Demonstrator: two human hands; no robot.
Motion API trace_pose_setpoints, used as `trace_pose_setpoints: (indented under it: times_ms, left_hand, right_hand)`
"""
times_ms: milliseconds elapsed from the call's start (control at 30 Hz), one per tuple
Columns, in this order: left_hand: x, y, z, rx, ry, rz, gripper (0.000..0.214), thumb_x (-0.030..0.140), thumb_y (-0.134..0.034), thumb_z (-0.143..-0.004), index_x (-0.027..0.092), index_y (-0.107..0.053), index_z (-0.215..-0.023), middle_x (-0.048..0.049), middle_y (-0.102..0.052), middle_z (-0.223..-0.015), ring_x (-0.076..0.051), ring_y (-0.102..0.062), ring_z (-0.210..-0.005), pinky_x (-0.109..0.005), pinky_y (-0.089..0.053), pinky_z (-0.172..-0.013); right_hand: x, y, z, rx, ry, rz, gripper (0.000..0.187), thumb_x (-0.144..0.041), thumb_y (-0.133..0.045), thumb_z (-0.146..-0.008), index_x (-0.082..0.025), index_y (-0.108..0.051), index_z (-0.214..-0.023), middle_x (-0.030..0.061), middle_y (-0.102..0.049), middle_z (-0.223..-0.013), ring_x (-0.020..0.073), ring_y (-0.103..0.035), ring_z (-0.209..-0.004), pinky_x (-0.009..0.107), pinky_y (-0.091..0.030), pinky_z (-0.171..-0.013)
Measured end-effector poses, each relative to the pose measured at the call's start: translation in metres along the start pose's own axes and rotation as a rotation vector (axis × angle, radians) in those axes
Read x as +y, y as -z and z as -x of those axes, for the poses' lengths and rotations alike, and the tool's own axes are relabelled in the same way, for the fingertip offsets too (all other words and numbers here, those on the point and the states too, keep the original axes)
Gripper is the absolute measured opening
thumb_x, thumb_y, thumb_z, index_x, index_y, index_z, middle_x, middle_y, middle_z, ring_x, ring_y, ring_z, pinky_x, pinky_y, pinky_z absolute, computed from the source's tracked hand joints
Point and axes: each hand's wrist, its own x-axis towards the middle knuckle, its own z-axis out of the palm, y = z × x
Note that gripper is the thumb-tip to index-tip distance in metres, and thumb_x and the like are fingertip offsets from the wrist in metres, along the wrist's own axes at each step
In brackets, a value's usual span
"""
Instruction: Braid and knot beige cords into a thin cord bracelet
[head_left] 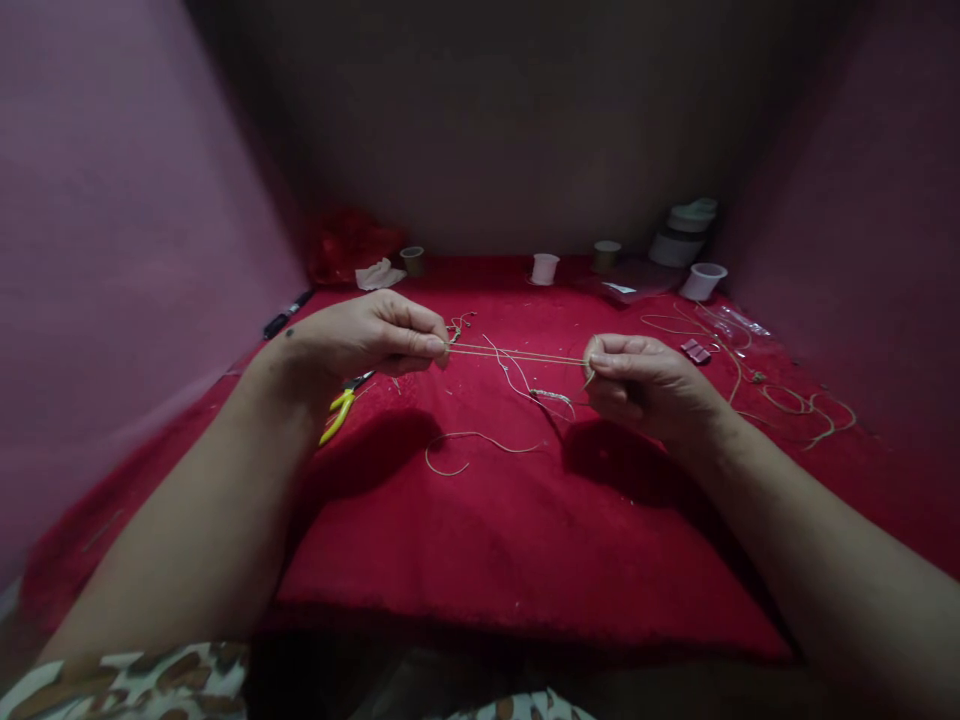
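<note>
Two pale, nearly parallel strands of cord (517,355) stretch taut between my hands above the red cloth. My left hand (397,335) pinches one end between thumb and fingers. At the other end, my right hand (626,375) pinches the strands, and a short bit of cord hangs from its fingertips. A knotted piece (454,329) shows just beyond my left fingertips; whether it joins the held cord I cannot tell. Below the strands lies a braided cord piece (551,396) with loose thin ends. A loose curved cord (480,436) rests nearer to me.
Yellow-handled pliers (341,412) lie partly behind my left wrist. Rightward are tangled cord (799,405) and a pink binder clip (696,351). Along the back stand a white spool (545,268), a white cup-like spool (703,281) and a red plastic bag (349,245). Walls rise on both sides.
</note>
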Motion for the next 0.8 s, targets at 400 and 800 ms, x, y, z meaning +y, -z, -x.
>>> trace_pose_setpoints:
  times_ms: [400, 800]
  left_hand:
    - [-0.015, 0.002, -0.002, -0.061, 0.088, -0.013, 0.021, 0.032, -0.059, -0.076, 0.018, -0.062, -0.06, 0.0004, -0.049, -0.048, -0.006, -0.036, -0.038, -0.019, -0.025, -0.037]
    - [-0.028, 0.023, 0.005, 0.045, 0.259, 0.084, 0.016, 0.029, -0.066, -0.071, 0.014, -0.065, -0.067, 0.0029, -0.041, -0.047, -0.003, -0.031, -0.039, -0.018, -0.021, -0.038]
  right_hand:
    - [0.001, 0.0, -0.001, 0.053, -0.041, -0.02, 0.012, -0.02, -0.06, -0.073, -0.017, -0.053, -0.064, -0.0046, -0.042, -0.047, 0.0049, -0.031, -0.034, 0.022, -0.017, -0.036]
    - [0.011, 0.002, -0.005, 0.056, -0.09, -0.037, 0.011, -0.016, -0.056, -0.076, -0.015, -0.053, -0.065, -0.003, -0.043, -0.046, 0.005, -0.032, -0.033, 0.021, -0.015, -0.034]
